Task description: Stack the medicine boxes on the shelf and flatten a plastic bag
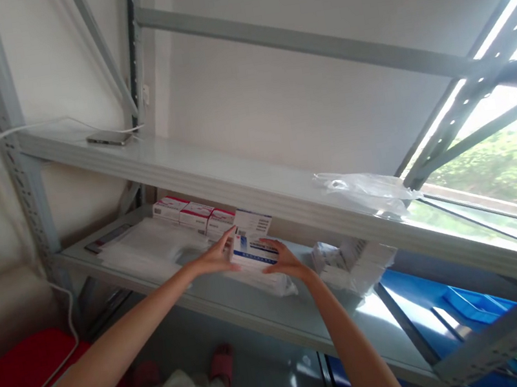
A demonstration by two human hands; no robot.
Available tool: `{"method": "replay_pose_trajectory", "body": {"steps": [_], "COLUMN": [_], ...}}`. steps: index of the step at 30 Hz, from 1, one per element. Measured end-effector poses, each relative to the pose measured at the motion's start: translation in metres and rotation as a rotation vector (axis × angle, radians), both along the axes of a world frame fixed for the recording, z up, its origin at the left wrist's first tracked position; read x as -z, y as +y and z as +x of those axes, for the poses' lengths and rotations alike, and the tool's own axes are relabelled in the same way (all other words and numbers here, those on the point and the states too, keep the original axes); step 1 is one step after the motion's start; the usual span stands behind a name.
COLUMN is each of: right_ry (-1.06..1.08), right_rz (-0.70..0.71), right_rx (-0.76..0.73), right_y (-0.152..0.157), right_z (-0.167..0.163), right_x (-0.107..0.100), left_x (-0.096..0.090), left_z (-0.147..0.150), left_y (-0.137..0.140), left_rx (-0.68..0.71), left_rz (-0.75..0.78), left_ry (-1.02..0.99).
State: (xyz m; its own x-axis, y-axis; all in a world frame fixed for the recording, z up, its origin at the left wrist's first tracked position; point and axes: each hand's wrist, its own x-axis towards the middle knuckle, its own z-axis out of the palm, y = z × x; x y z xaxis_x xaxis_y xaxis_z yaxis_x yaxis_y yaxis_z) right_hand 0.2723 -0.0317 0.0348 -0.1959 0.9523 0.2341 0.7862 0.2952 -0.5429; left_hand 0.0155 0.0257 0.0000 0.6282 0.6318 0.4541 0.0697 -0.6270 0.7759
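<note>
Grey metal rack (pixel 298 40), two shelves in view, pale wall behind. Person at the front, both arms reaching in over the lower shelf (pixel 303 324).

Box (pixel 255 256), white with a blue band, held between the two hands, near the middle of that shelf and below the front edge of the upper shelf (pixel 169 158). Left hand (pixel 217 259) grips its left end, thumb raised by the upper corner, fingers lower down. Right hand (pixel 285 261) grips the right end, fingers bent over the top, thumb along the near side. Clear plastic (pixel 275 284) just beneath; whether the box touches it, I cannot tell.

Right behind the box, a white carton (pixel 253 222) with printed lines on it. To its left, a row of red-and-white packs (pixel 196 216), side by side along the back. A clear sheet (pixel 152 246) lies in front of them. Plastic-wrapped packets (pixel 348 261) sit on the same shelf, right of the right hand.

Upper shelf: a flat dark device (pixel 109 138) with a white cable (pixel 67 119) towards the left end; a crumpled clear bag (pixel 366 191) at the right, near the window (pixel 503 161).

Blue bins (pixel 475 303) at lower right. Pink slipper (pixel 221 364) on the floor.
</note>
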Motion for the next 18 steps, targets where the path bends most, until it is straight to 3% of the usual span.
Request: {"method": "replay_pose_trajectory", "body": {"steps": [5, 8, 16, 18], "right_ry": [0.128, 0.169, 0.175, 0.14], "right_rz": [-0.033, -0.016, 0.081, 0.111], "right_rx": [0.093, 0.111, -0.005, 0.064], "right_y": [-0.005, -0.006, 0.016, 0.025], "right_z": [-0.003, -0.004, -0.027, -0.043], "right_x": [-0.011, -0.012, -0.016, -0.025], "left_x": [0.027, 0.031, -0.002, -0.008], "left_z": [-0.011, -0.012, -0.025, -0.04], "left_y": [0.004, 0.004, 0.008, 0.017], "left_rx": [-0.05, -0.069, -0.153, -0.203], "left_rz": [-0.097, -0.107, -0.009, 0.018], "left_ry": [0.067, 0.041, -0.103, -0.07]}}
